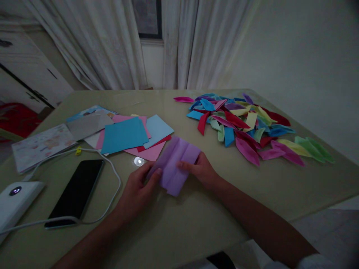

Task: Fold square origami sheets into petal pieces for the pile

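Observation:
A purple sheet of origami paper (pixel 176 164) with creases running across it is held above the table, tilted toward me. My left hand (pixel 143 185) pinches its left edge, thumb on top and fingers underneath. On the right edge, my right hand (pixel 200 170) grips it the same way, its thumb lying on the paper near a crease. Just beyond the paper lie flat coloured sheets, with a blue sheet (pixel 125 134) on top and a light blue sheet (pixel 158 130) beside it.
Many folded paper pieces in several colours form a pile (pixel 232 116) at the back right. A black phone (pixel 77 190), a white cable (pixel 116 172) and a white device (pixel 21 198) lie on the left. Patterned packets (pixel 45 144) rest behind them on the table (pixel 157 231).

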Demonstrator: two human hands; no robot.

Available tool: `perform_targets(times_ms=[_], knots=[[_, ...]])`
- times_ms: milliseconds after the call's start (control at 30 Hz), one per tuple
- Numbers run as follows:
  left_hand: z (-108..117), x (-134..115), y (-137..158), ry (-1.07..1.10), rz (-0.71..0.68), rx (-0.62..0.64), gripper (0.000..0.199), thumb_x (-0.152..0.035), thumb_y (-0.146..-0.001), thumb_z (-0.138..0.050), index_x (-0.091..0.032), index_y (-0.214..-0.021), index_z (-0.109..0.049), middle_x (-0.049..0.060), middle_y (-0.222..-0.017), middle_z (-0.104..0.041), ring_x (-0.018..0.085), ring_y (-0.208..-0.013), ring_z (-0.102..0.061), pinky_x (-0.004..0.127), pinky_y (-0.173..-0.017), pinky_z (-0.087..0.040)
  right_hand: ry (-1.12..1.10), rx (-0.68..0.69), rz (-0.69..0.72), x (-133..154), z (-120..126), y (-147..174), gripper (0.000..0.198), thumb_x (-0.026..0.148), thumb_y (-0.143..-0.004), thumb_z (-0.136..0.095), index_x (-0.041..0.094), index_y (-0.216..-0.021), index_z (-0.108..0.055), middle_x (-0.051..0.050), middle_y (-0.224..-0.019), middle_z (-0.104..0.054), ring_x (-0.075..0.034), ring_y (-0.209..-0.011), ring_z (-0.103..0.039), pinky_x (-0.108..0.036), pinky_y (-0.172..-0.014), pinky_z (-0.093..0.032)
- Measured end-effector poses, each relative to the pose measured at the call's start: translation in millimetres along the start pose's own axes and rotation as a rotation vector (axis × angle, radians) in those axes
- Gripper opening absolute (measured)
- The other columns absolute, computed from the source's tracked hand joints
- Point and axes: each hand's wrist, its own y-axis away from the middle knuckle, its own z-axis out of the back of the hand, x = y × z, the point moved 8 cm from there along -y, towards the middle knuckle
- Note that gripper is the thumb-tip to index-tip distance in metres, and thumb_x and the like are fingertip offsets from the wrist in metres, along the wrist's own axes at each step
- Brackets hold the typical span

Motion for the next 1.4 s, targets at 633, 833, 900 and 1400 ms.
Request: perform_targets(times_ms=[633, 833, 900, 1400], knots=[[18, 3, -7, -0.154, -0.024, -0.145, 0.040, -0.042, -0.096, -0.071, -0.022, -0.130, -0.067, 0.004, -0.105, -0.080, 0.024, -0.097, -0.077, 0.034, -0.085, -0.060, 1.242, 0.018, 0.889, 55, -21, 31, 0.042, 0.050, -0.094, -0.082, 0.030, -0.130, -0.072, -0.012, -0.155, -0.058, -0.035, -0.139, -0.052, -0.053, -0.115, -0.037], [23, 0, -9, -0.297, 0.010, -0.162, 0.039, -0.045, -0.098, -0.066, -0.021, -0.128, -0.069, 0.006, -0.108, -0.083, 0.023, -0.083, -0.077, 0.031, -0.071, -0.057, 1.390, 0.393, 0.911, 30, -43, 39, 0.022, 0.046, -0.101, -0.075, 0.026, -0.109, -0.077, -0.010, -0.145, -0.069, -0.032, -0.131, -0.054, -0.050, -0.109, -0.031], [24, 0, -10, -0.333, 0.023, -0.159, 0.042, -0.043, -0.097, -0.065, -0.021, -0.132, -0.067, 0.005, -0.100, -0.083, 0.023, -0.077, -0.076, 0.031, -0.070, -0.056, 1.412, 0.455, 0.952, 26, -49, 43, 0.017, 0.040, -0.105, -0.071, 0.023, -0.105, -0.075, -0.009, -0.138, -0.073, -0.030, -0.125, -0.057, -0.049, -0.108, -0.031], [-14, -11, 0, -0.761, -0.683, 0.160, 0.031, -0.011, -0.104, -0.056, -0.017, -0.130, -0.070, 0.011, -0.122, -0.079, 0.028, -0.114, -0.068, 0.045, -0.103, -0.056, 1.452, 0.684, 0.594, 18, -57, 39, 0.008, 0.014, -0.103, -0.069, 0.017, -0.107, -0.075, -0.009, -0.109, -0.078, -0.022, -0.101, -0.071, -0.035, -0.093, -0.052]])
